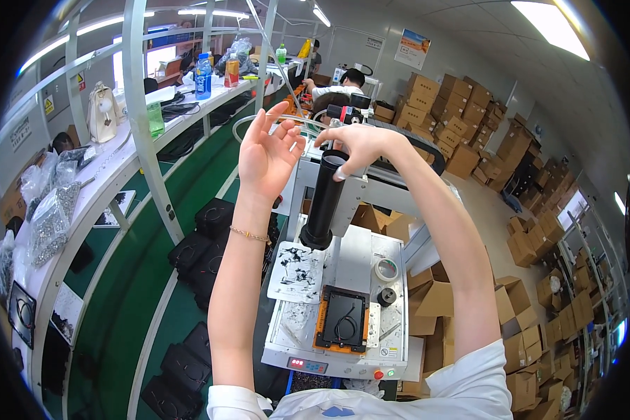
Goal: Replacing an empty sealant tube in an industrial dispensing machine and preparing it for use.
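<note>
My left hand (269, 150) is raised left of an upright black cylinder (320, 203), palm showing, fingers apart and loosely bent, beside a clear tube (242, 137). My right hand (360, 147) is at the cylinder's top, thumb against its side and fingers arched over the rim. Below stands a white machine (294, 353) bearing a smudged white plate (287, 273), a black-and-orange fixture (341, 318), a tape roll (386, 269) and a small black knob (386, 297).
Left runs a white bench (129, 126) with bottles (203, 78), bags (49, 224) and metal posts. Black cases (178, 364) lie on the green floor below. Cardboard boxes (462, 105) are stacked along the right. Another person (350, 87) works at the far bench.
</note>
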Motion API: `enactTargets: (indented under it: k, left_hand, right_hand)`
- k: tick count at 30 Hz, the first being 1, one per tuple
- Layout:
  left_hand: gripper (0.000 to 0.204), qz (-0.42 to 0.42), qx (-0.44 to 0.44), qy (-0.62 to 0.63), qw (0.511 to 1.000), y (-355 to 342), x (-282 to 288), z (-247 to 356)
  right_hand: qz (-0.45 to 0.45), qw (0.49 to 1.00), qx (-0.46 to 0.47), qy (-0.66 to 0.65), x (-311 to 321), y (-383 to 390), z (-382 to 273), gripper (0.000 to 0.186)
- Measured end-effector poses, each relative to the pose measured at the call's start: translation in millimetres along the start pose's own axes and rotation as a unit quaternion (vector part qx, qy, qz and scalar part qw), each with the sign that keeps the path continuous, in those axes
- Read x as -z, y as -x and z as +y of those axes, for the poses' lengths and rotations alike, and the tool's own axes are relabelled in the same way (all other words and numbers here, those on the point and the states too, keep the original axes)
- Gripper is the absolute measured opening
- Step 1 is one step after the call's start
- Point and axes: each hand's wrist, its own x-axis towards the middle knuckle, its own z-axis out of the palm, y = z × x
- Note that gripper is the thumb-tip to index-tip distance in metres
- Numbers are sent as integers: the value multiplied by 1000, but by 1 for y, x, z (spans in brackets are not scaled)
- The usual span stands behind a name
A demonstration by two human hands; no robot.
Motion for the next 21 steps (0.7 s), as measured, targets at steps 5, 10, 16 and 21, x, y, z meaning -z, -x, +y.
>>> enactTargets:
  k: [5, 10, 16, 21]
  left_hand:
    - [42, -6, 6, -18, 1000, -1, -3, 0]
    - [42, 0, 5, -24, 1000, -1, -4, -3]
    - [42, -6, 7, -21, 1000, -1, -1, -2]
    - [42, -3, 4, -25, 1000, 1, -5, -9]
  right_hand:
    - [-156, 958, -239, 21, 0, -17, -19, 69]
    - [-32, 999, -15, 1, -4, -4, 2, 72]
    - [-51, 992, -114, 35, -12, -17, -7, 69]
    - [47, 991, 122, 24, -17, -7, 8, 70]
